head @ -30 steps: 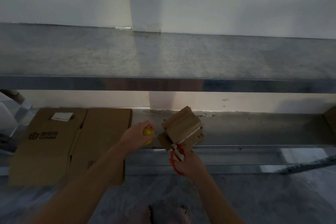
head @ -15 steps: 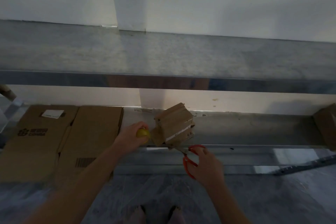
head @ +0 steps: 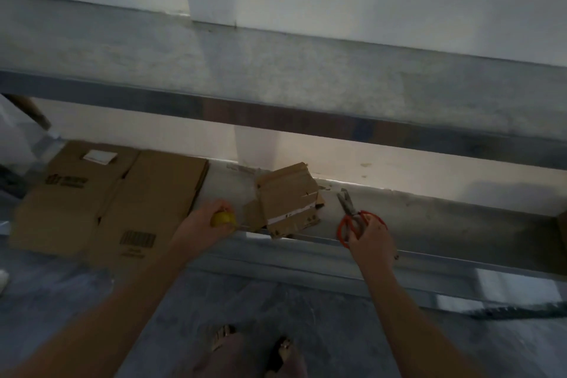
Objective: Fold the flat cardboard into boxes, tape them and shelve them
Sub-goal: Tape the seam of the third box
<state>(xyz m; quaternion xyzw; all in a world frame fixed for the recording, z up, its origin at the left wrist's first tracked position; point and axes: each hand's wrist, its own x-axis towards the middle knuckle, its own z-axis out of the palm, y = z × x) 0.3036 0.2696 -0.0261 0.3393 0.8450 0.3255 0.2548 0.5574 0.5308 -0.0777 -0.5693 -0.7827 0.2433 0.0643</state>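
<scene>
Looking down at dim metal shelving against a white wall, I see a grey upper shelf (head: 306,80) and a lower shelf (head: 445,218) with flat cardboard (head: 107,202) at its left end. A small folded box (head: 288,199) sits askew at the lower shelf's front edge. My left hand (head: 202,224) grips a yellow object (head: 222,219), possibly tape but too blurred to tell. My right hand (head: 371,239) holds orange-handled scissors (head: 352,221), right of the box.

Dim, grainy, motion-blurred; wide-angle bend at edges, pale wall glow.
</scene>
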